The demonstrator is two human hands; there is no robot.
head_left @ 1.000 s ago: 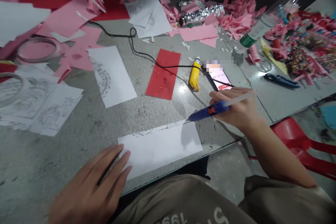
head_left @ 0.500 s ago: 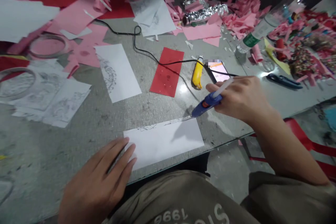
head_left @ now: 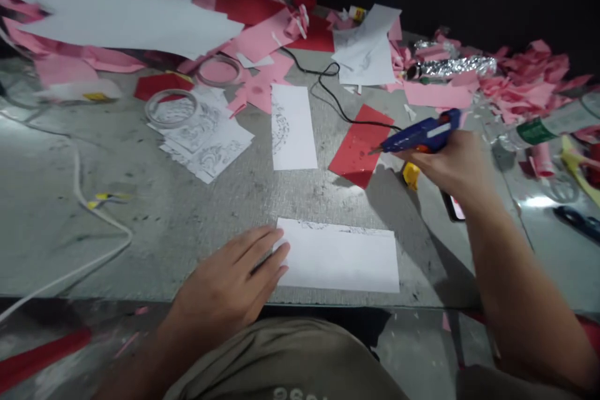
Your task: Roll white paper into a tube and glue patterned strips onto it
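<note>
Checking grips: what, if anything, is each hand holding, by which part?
The right hand holds the glue gun by its handle, near the trigger. The left hand grips nothing; it rests on the left end of the nearest white paper.

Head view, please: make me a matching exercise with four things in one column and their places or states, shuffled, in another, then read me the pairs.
Things:
1. Blue glue gun
2. Nearest white paper
3. Small red rectangle
4. Nearer pale ring

Places or states:
A. Left end under the fingers of the left grip
B. Partly over the drawn sheets
C. Held in the right grip
D. Crossed by the black cable in this view

Pairs: 1-C, 2-A, 3-D, 4-B.
</note>
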